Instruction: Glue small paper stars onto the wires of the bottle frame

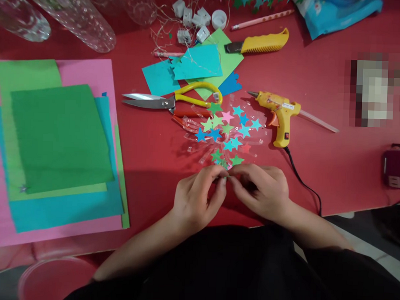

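My left hand [201, 196] and my right hand [260, 189] meet fingertip to fingertip near the table's front edge, both pinched closed. What they grip is too small and covered to name; a bit of green shows between the fingertips. Just beyond them spreads a cluster of clear plastic strips [204, 155] with paper stars in green, blue and pink, among them a green star [237, 160] close to my right fingers. Yellow-handled scissors [164, 102] lie behind the cluster, blades to the left. A yellow glue gun [280, 111] rests right of it, nozzle pointing left.
Stacked coloured paper sheets [62, 141] cover the left side. Clear plastic bottles [83, 19] lie at the back left. A yellow cutter [264, 42], a pencil [262, 20], wired white light boxes [201, 18] and a blue packet [339, 15] are behind. The glue gun's cord [302, 182] runs off the front edge.
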Demonstrator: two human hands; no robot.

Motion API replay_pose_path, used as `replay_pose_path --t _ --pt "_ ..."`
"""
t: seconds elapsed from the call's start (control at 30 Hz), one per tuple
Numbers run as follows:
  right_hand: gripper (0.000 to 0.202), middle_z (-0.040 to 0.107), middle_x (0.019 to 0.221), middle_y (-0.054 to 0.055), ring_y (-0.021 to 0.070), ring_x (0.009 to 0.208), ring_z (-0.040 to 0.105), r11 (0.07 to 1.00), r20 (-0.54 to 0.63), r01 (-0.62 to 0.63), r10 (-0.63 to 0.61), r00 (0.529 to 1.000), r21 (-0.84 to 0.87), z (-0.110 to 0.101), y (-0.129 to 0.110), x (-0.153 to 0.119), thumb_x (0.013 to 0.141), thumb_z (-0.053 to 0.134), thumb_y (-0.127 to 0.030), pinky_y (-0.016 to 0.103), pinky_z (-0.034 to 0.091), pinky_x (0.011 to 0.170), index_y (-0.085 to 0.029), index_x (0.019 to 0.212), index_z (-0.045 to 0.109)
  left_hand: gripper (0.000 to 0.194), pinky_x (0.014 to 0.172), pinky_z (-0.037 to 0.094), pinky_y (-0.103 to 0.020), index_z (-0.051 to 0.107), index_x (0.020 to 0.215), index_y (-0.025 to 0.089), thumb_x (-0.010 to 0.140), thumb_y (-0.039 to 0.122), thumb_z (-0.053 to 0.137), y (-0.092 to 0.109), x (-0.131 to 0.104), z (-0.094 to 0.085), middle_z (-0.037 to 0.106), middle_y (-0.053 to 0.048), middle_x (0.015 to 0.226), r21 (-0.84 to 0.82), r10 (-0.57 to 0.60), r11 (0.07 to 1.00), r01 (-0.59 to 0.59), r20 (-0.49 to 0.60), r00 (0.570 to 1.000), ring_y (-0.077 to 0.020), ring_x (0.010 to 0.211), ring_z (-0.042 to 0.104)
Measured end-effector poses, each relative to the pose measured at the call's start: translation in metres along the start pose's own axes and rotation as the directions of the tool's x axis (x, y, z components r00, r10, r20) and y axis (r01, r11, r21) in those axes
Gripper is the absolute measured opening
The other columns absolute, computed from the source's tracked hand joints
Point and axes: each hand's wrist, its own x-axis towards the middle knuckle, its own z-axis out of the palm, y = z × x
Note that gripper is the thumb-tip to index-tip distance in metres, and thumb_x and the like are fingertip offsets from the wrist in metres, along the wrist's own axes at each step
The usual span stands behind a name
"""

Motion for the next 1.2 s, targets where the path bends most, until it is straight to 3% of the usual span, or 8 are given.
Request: replay_pose_path --t 0.5,0.73,1.2 --pt "0.004 0.058 0.053 -0.009 0.0033 0.041 0.050 0.997 -0.007 -0.059 0.059 0.998 0.045 0.0005 0.0001 0.0010 0.086 0.059 -0.020 0.014 0.038 0.045 -0.019 0.088 0.062 0.013 0.067 0.056 -0.017 0.058 0.100 0.019 0.089 0.011 0.054 0.0001 0.0020 -0.0011 0.073 0.000 0.082 -0.004 0.035 0.999 -0.035 0.002 0.999 -0.0097 0.069 0.071" --pt "0.006 0.061 0.056 -0.007 0.0044 0.044 0.052 1.000 0.007 -0.016 0.016 1.000 0.011 0.0007 0.0017 -0.0018 0.089 0.057 -0.020 0.015 0.039 0.047 -0.018 0.090 0.062 0.016 0.066 0.056 -0.017 0.056 0.104 0.018 0.089 0.011 0.054 0.0019 -0.0004 -0.0014 0.073 -0.001 0.084 0.031 0.001 1.000 0.000 -0.018 1.000 -0.0106 0.072 0.072" --pt "0.008 0.064 0.060 -0.004 0.0062 0.047 0.054 1.000 0.008 0.027 -0.027 1.000 0.009 0.0005 0.0021 -0.0023 0.089 0.057 -0.018 0.017 0.042 0.051 -0.016 0.093 0.063 0.020 0.062 0.054 -0.020 0.053 0.107 0.017 0.089 0.007 0.052 -0.0010 -0.0020 0.0000 0.073 -0.003 0.083 0.128 0.051 0.991 -0.049 -0.014 0.999 -0.0119 0.067 0.070"
